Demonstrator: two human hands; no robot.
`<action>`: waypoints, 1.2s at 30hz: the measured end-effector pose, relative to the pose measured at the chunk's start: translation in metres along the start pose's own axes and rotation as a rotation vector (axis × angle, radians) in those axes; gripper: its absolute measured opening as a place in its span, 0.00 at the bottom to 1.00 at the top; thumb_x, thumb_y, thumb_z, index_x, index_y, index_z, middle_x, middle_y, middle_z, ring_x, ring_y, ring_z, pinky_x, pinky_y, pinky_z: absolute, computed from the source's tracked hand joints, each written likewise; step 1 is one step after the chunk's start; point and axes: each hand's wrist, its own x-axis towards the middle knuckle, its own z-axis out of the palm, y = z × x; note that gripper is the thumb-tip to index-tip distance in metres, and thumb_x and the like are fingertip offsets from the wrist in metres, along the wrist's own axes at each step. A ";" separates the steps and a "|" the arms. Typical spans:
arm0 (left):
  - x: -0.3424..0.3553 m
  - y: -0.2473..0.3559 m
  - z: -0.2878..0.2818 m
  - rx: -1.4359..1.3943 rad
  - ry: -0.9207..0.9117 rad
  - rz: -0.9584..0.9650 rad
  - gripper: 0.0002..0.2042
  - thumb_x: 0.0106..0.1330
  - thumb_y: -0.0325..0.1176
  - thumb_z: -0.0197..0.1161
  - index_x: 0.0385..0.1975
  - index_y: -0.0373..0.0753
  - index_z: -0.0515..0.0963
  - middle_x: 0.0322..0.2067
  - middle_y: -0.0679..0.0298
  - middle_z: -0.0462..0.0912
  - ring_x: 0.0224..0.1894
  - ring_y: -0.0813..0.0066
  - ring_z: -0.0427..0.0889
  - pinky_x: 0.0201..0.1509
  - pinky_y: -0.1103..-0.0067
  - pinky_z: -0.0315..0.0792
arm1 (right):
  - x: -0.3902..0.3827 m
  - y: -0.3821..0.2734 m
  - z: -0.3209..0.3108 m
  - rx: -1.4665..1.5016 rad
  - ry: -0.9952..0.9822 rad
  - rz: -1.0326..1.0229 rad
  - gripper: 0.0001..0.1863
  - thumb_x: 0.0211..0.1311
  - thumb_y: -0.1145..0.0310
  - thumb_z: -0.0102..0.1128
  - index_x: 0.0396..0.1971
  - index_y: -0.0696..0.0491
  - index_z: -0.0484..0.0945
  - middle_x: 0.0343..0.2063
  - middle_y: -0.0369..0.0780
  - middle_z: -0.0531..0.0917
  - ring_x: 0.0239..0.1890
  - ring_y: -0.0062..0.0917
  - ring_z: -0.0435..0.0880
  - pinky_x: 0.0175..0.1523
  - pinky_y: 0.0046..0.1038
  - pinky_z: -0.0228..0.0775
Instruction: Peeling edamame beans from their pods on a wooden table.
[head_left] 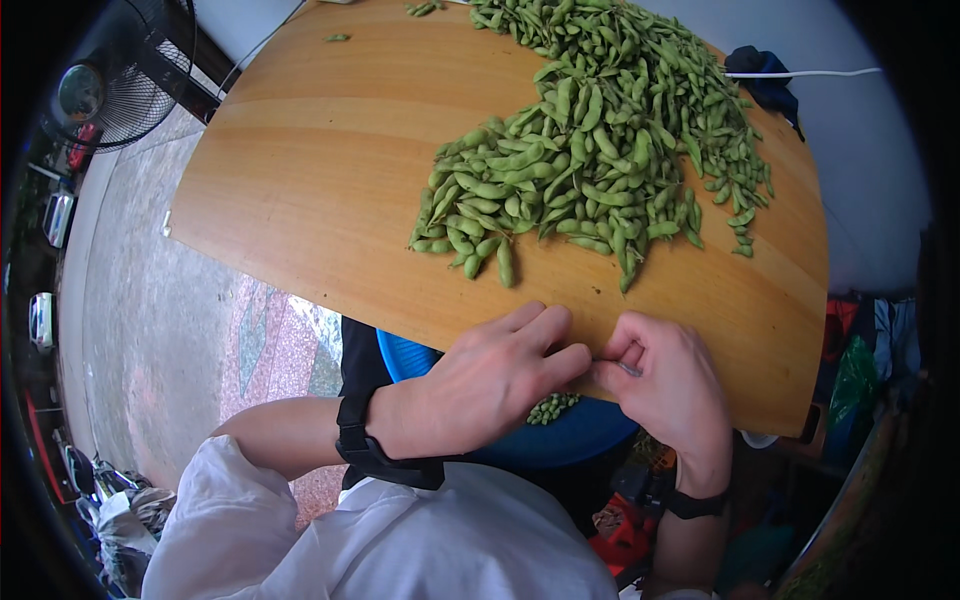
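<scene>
My left hand (pixel 490 380) is at the near edge of the wooden table (pixel 290 190), its fingers curled together; whatever they pinch is hidden from view. Close beside it on the right, my right hand (pixel 670 380) is closed, thumb against bent fingers, on a small greyish, metal-looking piece (pixel 628 369). The tips of both hands almost meet. Beyond them a large heap of green soybean pods (pixel 590 150) spreads over the table. Below my hands, partly covered by them, a blue basin (pixel 560 440) holds shelled green beans (pixel 552 407).
A standing fan (pixel 120 90) is at the far left, past the table. A white cable (pixel 810 73) runs along the right wall near a dark cloth (pixel 765 80). A few stray pods (pixel 338 38) lie at the far left of the table. Red machinery (pixel 625 530) sits below.
</scene>
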 end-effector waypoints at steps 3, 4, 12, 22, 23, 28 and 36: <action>0.005 -0.006 0.001 -0.013 0.035 0.069 0.11 0.59 0.28 0.72 0.39 0.39 0.77 0.35 0.60 0.73 0.37 0.57 0.79 0.38 0.67 0.76 | 0.002 0.003 -0.001 0.014 -0.015 0.011 0.10 0.54 0.71 0.75 0.29 0.58 0.81 0.22 0.45 0.85 0.26 0.38 0.87 0.36 0.38 0.76; 0.004 -0.007 0.002 -0.020 0.042 0.072 0.11 0.59 0.28 0.72 0.39 0.39 0.77 0.35 0.60 0.73 0.37 0.58 0.79 0.38 0.67 0.76 | 0.002 0.003 -0.002 -0.004 -0.019 0.008 0.10 0.53 0.71 0.75 0.29 0.58 0.81 0.22 0.45 0.85 0.26 0.38 0.87 0.36 0.38 0.76; 0.006 -0.006 0.000 -0.003 0.025 0.093 0.12 0.58 0.28 0.72 0.38 0.38 0.76 0.36 0.60 0.74 0.39 0.59 0.81 0.39 0.67 0.77 | 0.004 -0.003 -0.005 -0.061 -0.035 0.041 0.10 0.53 0.69 0.75 0.28 0.58 0.82 0.23 0.45 0.86 0.27 0.38 0.87 0.37 0.38 0.77; 0.002 -0.008 -0.001 0.000 0.004 0.154 0.10 0.58 0.30 0.67 0.36 0.37 0.74 0.37 0.58 0.72 0.40 0.57 0.78 0.42 0.68 0.76 | -0.002 0.003 0.002 -0.033 0.026 -0.010 0.12 0.54 0.68 0.77 0.28 0.58 0.81 0.23 0.46 0.85 0.27 0.39 0.87 0.37 0.39 0.76; 0.000 -0.010 0.001 -0.006 0.026 0.179 0.10 0.58 0.30 0.67 0.36 0.37 0.74 0.37 0.59 0.73 0.40 0.58 0.78 0.42 0.69 0.76 | -0.003 0.002 0.002 -0.031 0.026 -0.013 0.12 0.54 0.68 0.77 0.29 0.58 0.81 0.23 0.46 0.85 0.27 0.39 0.86 0.37 0.39 0.76; -0.015 -0.021 0.001 0.063 0.080 0.326 0.10 0.56 0.29 0.66 0.38 0.37 0.77 0.42 0.60 0.77 0.39 0.63 0.78 0.42 0.71 0.76 | -0.006 0.004 0.005 -0.018 0.049 -0.036 0.12 0.56 0.67 0.76 0.30 0.57 0.81 0.23 0.45 0.85 0.27 0.39 0.87 0.36 0.39 0.76; -0.020 -0.026 0.002 0.010 0.126 0.327 0.13 0.54 0.29 0.66 0.40 0.35 0.79 0.44 0.59 0.80 0.40 0.62 0.81 0.40 0.71 0.78 | -0.014 0.001 0.007 0.083 0.043 -0.079 0.10 0.57 0.67 0.73 0.36 0.56 0.84 0.28 0.46 0.86 0.31 0.41 0.87 0.38 0.38 0.77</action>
